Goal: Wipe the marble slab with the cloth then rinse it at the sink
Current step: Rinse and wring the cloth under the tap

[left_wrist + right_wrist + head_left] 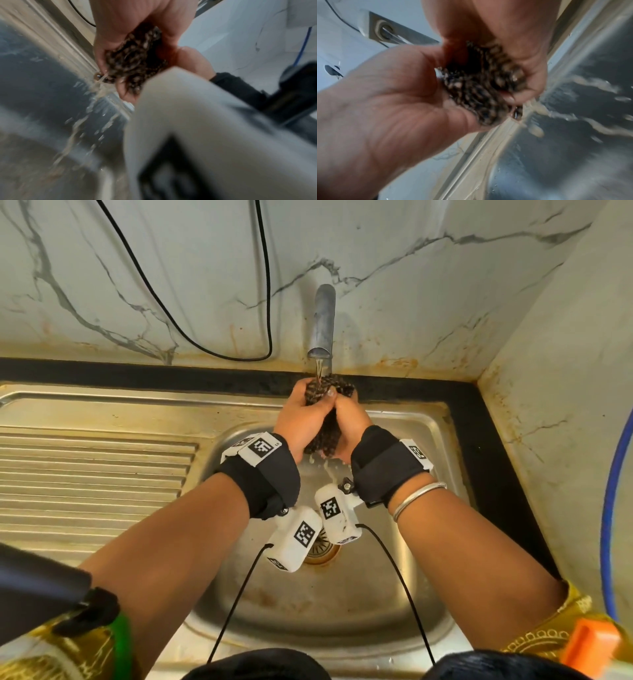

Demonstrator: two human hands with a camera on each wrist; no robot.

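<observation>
Sink point(394, 604): steel basin with a ribbed drainboard on the left; marble-pattern wall behind. Murky runoff falls into the basin below the hands.

Tap point(323, 320): comes out of the wall over the basin's far edge, running a thin stream.

Left hand point(301, 419), right hand point(349, 419): both raised under the spout, palms facing, pressed together round the cloth. Fingers of each are curled about it; a squeezing hold, not a loose one.

Cloth point(325, 405): dark, speckled, coarse weave, bunched into a wad between the palms. Its top pokes out above the thumbs and takes the stream directly; its lower end hangs out beneath the heels of the hands.

Handling, judged: soft and limp, no stiffness to rely on; heavier now it is soaked, though light overall. The rough weave should give fair purchase even wet. Not fragile, so it can be wrung hard. Best held as a gathered bundle across its middle, both hands, leaving the ends free to drain.
</observation>
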